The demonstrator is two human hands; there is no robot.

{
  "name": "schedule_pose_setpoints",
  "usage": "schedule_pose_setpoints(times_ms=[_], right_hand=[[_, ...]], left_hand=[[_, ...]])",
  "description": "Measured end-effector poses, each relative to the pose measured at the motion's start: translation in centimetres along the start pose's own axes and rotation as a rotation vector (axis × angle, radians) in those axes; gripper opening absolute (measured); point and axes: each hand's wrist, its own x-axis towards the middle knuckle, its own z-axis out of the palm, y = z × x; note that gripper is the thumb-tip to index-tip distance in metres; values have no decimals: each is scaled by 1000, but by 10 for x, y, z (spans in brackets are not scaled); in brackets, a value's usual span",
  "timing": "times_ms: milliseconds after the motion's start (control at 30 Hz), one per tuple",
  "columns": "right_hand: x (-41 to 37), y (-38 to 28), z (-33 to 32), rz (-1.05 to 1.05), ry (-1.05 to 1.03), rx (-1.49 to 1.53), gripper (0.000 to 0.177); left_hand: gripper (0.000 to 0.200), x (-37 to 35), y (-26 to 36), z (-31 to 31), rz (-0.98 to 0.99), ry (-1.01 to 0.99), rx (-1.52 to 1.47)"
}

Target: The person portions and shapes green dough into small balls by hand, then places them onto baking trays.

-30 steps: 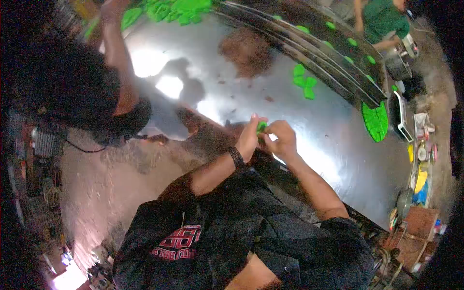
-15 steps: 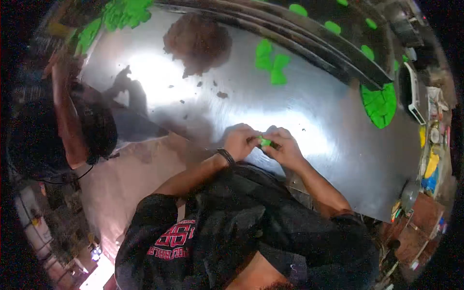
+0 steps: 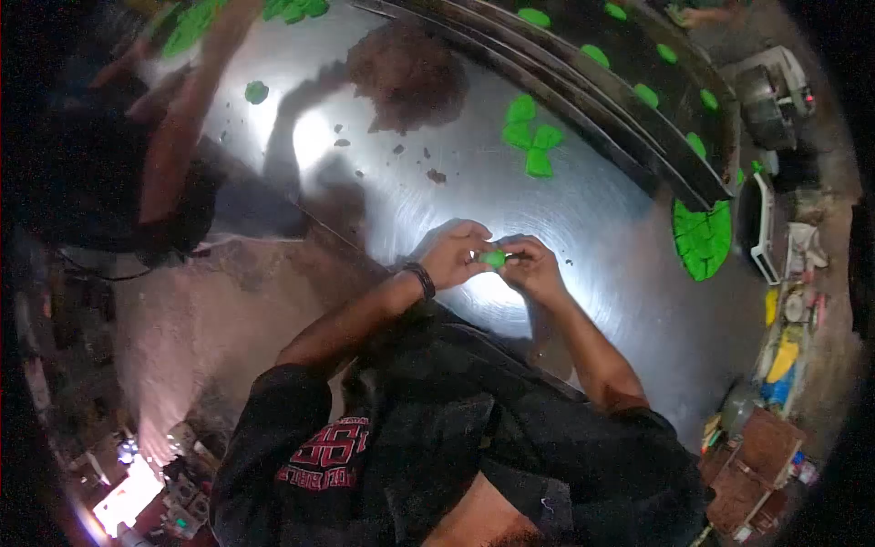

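Fingertips meet around a small green piece

Both hands are closed in a pinch on one soft-looking green lump (image 3: 493, 259), held between them just over the near part of a shiny metal counter (image 3: 620, 292). The left hand (image 3: 448, 255) grips its left side with thumb and fingers; the right hand (image 3: 538, 270) grips its right side the same way. A dark bracelet (image 3: 426, 282) circles the left wrist.

Beyond the hands, four green pieces (image 3: 539, 162) lie grouped on the counter, near the edge of a long dark tray (image 3: 629, 38) that bears spaced green ovals (image 3: 595, 56). To the left of that group sits a rough brown mound (image 3: 406, 73), with dark crumbs (image 3: 437, 176) scattered on the near side of it. Farther left, a lone green piece (image 3: 256, 92) rests on the metal, well apart from the mound.

At the right, a scored green slab (image 3: 702, 239) lies by the tray's near end, beside a white-framed object (image 3: 762, 228). Another person's arm (image 3: 187, 128) reaches across the far left; what its hand is doing cannot be told.
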Motion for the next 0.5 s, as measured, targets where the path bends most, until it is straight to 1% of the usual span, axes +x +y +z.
schedule_pose_setpoints(times_ms=[33, 67, 100, 167, 200, 233, 300, 333, 367, 433, 467, 500], right_hand=[[-4, 5, 7, -181, 116, -191, 15], [-4, 10, 11, -316, 171, -356, 11], [-3, 19, 15, -369, 200, -475, 13], [13, -5, 7, -345, -14, -802, 14], [29, -28, 3, -222, -232, -1021, 16], [44, -58, 2, -85, -453, -1228, 19], [55, -113, 26, -101, -148, -1179, 28], [52, -139, 45, -411, 122, -975, 28], [52, -152, 61, -704, 381, -730, 30], [62, -134, 76, -842, 669, -755, 30], [67, -117, 82, -898, 811, -762, 32], [70, -79, 88, -721, 744, -982, 34]], left_hand=[[30, 0, -3, 2, 54, 33, 19], [28, 1, -7, 3, 108, 62, 41], [26, 3, -11, 4, 64, 81, 60], [22, 6, -21, 9, -24, 92, 108], [25, 10, -32, 9, 70, -18, 253], [26, 6, -25, 8, 1, -26, 232], [29, 5, -3, -6, -145, -21, 198], [27, -6, 11, -17, -219, 66, -94], [22, -17, 14, -30, -189, 140, -79], [19, -55, 20, -62, -85, 223, -21], [15, -75, 11, -67, -103, 320, -24], [12, -94, 1, -70, -120, 417, -24]])
